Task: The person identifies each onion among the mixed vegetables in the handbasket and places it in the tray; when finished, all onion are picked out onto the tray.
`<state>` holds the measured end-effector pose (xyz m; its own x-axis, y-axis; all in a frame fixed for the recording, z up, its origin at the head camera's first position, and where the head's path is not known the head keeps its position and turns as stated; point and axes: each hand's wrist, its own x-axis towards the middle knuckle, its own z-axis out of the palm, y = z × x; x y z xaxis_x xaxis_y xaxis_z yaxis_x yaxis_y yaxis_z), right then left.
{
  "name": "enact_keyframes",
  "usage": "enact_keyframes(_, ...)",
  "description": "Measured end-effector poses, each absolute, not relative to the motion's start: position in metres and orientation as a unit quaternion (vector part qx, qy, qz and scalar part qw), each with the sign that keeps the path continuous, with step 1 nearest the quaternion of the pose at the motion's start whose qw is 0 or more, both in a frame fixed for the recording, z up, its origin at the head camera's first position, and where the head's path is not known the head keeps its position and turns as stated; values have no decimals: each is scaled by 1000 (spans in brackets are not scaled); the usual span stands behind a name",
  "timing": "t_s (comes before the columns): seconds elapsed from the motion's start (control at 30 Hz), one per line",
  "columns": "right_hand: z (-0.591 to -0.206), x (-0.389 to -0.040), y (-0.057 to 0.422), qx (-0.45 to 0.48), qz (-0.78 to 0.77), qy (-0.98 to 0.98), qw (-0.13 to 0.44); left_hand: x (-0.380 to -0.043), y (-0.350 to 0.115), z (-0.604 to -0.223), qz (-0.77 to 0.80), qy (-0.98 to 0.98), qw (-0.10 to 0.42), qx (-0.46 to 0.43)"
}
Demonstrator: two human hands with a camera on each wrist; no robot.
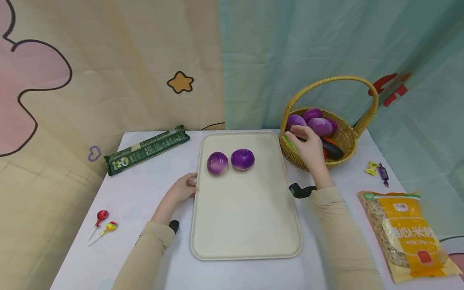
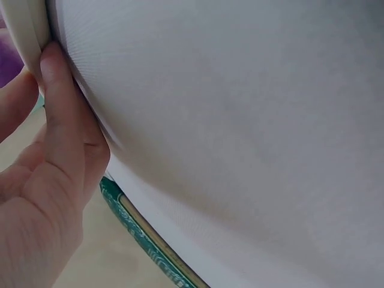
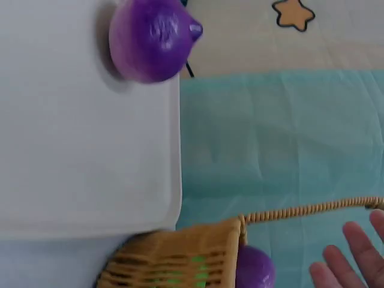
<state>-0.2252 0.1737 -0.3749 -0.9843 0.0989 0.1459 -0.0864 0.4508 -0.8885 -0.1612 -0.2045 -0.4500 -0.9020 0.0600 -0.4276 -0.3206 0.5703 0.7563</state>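
Two purple onions (image 1: 218, 163) sit side by side on the upper left of a cream tray (image 1: 246, 217). My left hand (image 1: 183, 188) pinches the tray's left rim; in the left wrist view its thumb and fingertips (image 2: 55, 63) meet at that edge. Over the near left side of a wicker basket (image 1: 348, 141) hovers my right hand (image 1: 308, 147), fingers loosely bent with nothing between them. Inside the basket lie several more purple onions (image 1: 320, 127), a dark eggplant (image 1: 332, 149) and red and green pieces, partly hidden by the hand.
A long green packet (image 1: 146, 150) lies at the back left, with two lollipops (image 1: 102, 215) nearer the front. To the right are two wrapped candies (image 1: 383, 174) and a yellow bag of noodles (image 1: 409, 235). The basket's tall handle (image 1: 338, 77) arches up before the curtain.
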Motion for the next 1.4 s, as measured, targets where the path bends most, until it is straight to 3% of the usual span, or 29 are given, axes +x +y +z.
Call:
enact_keyframes(0.23, -374, -239, 217, -104, 535, -821, 169, -160, -206, -452, 465, 857, 208, -73)
enact_keyframes(0.47, -385, -257, 245, -167, 522, -825, 139, -158, -208, -453, 469, 857, 200, -76)
enact_keyframes(0.8, -412, -280, 256, -159, 502, -845, 89, -156, -207, -451, 476, 853, 201, -68)
enact_keyframes(1.17, -428, -284, 246, -190, 515, -822, 152, -152, -205, -457, 483, 849, 198, -78)
enact_keyframes(1.4, -417, -277, 243, -186, 510, -828, 141, -154, -206, -453, 477, 853, 197, -75)
